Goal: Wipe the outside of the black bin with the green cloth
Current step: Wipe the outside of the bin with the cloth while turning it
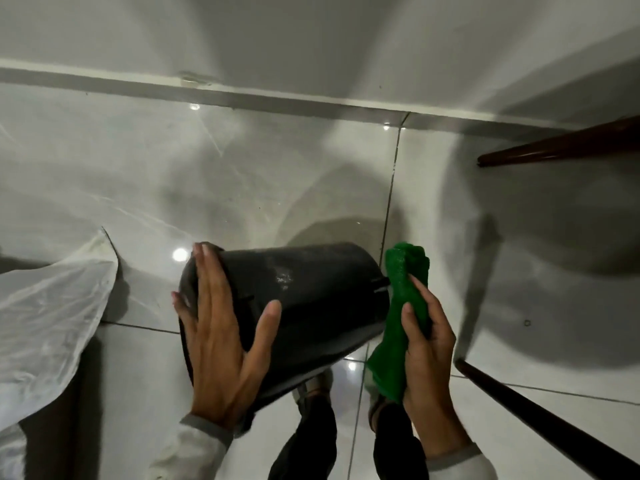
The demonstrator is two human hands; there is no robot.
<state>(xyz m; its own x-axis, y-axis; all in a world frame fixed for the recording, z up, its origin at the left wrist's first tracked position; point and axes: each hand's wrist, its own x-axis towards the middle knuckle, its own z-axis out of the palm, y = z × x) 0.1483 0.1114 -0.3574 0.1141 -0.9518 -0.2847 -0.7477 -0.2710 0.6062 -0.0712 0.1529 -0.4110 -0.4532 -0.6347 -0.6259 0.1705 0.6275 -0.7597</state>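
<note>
The black bin (311,299) is held on its side in the air above the tiled floor, its wall dusty with pale smears near the top. My left hand (221,344) grips its left end, palm flat on the end and thumb across the side wall. My right hand (427,348) clutches the bunched green cloth (398,306), which touches the bin's right end. I cannot tell which end is the bin's mouth.
A clear plastic bag (52,313) lies on the floor at the left. Two dark wooden furniture legs (561,147) (554,420) reach in from the right. A white wall with a skirting strip (277,98) runs across the back. My feet (311,386) stand below the bin.
</note>
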